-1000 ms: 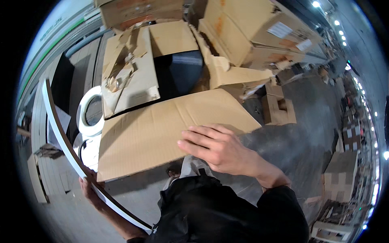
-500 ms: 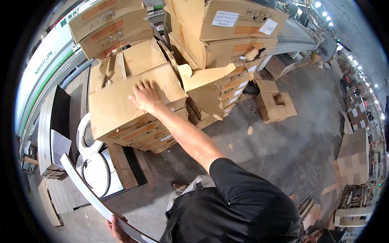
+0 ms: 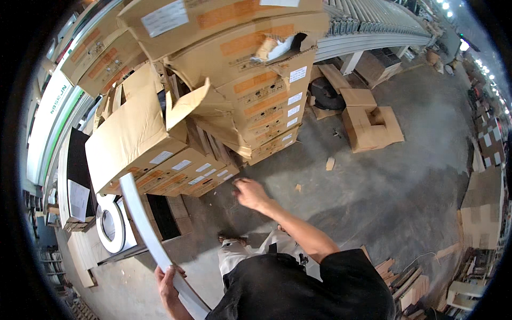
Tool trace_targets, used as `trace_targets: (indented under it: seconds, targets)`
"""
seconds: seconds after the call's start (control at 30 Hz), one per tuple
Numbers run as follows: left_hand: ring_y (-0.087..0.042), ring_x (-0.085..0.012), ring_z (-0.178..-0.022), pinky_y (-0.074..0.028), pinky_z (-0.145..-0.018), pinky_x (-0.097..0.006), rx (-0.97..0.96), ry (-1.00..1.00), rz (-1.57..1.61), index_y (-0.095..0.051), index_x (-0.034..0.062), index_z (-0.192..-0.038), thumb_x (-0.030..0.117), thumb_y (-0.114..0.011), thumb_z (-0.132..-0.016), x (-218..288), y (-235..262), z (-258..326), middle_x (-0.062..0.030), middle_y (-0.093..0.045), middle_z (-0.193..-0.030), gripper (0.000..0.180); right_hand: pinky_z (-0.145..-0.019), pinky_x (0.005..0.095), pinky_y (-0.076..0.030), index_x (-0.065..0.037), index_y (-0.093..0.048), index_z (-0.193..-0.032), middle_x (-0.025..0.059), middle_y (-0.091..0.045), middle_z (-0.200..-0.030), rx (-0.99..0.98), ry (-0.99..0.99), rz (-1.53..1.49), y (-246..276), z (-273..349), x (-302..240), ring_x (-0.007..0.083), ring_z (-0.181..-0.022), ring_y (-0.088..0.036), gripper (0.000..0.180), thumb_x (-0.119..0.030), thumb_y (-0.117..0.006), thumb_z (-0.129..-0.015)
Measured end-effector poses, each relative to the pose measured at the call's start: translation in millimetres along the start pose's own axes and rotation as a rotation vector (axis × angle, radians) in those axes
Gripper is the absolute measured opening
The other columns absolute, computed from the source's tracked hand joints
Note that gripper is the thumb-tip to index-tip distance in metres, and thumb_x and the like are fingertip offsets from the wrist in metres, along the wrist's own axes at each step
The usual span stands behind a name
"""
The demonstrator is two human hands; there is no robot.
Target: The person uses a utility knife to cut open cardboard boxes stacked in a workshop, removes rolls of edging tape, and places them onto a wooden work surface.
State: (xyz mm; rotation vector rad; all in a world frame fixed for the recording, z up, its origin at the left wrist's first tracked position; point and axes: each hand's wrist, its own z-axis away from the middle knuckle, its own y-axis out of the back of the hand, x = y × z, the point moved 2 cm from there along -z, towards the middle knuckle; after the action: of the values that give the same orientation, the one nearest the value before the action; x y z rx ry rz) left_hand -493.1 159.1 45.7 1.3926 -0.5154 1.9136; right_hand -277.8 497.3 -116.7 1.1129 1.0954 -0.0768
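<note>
My left hand (image 3: 168, 285) is closed around a long, flat, pale grey-white strip (image 3: 145, 221) near its lower end. The strip slants up and to the left, its far end in front of the stacked cardboard boxes. Over the floor, to the right of the lower boxes, my right hand (image 3: 250, 194) is in the air, touching nothing. Its fingers are loosely bent and a little apart, and I see nothing in them. The nearest carton (image 3: 136, 130) has a creased top. Beside it stands a taller stack of boxes (image 3: 261, 101) with torn flaps and a ripped hole.
White rings (image 3: 111, 226) lie at the left beside dark panels. Farther off on the floor are an opened carton (image 3: 373, 130) and a black coil (image 3: 326, 95). A roller conveyor (image 3: 373, 26) runs along the back. Wood scraps (image 3: 410, 285) lie at the lower right.
My right hand has left the top of the near carton and moved right and down over the floor. My view has shifted right. The strip stays in my left hand, with more of that hand showing.
</note>
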Motion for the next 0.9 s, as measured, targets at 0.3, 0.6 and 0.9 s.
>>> trace_targets:
  seconds: [0.3,0.6,0.9]
  targets:
    - [-0.067,-0.0194,-0.069,-0.056,-0.068,-0.035,-0.312,0.360,-0.183,-0.059,-0.0030,-0.099,0.027,-0.075,-0.084,-30,-130,32,-0.0126,-0.069,-0.078,0.037,-0.083,0.0499,-0.052,-0.001,-0.054,-0.128,0.0236,-0.063,-0.114,0.336,-0.035,-0.060,138,-18,102,0.0433,-0.097,-0.062,0.045,-0.021,-0.065,-0.089]
    - [-0.067,-0.0176,-0.079,-0.054,-0.076,-0.034,-0.317,0.493,-0.250,-0.062,-0.0034,-0.102,0.025,-0.075,-0.087,-37,-192,25,-0.0103,-0.071,-0.086,0.035,-0.106,0.0459,-0.043,0.005,-0.049,-0.133,0.0214,-0.049,-0.137,0.945,0.405,0.373,305,-143,77,0.0398,-0.128,-0.045,0.048,-0.007,-0.063,-0.089]
    - [-0.067,-0.0200,-0.075,-0.055,-0.073,-0.036,-0.398,0.538,-0.188,-0.064,-0.0019,-0.100,0.026,-0.076,-0.085,-66,-202,13,-0.0106,-0.070,-0.081,0.034,-0.091,0.0446,-0.051,-0.007,-0.059,-0.126,0.0127,-0.058,-0.125,0.960,0.487,0.575,338,-205,87,0.0361,-0.112,-0.056,0.041,-0.013,-0.068,-0.087]
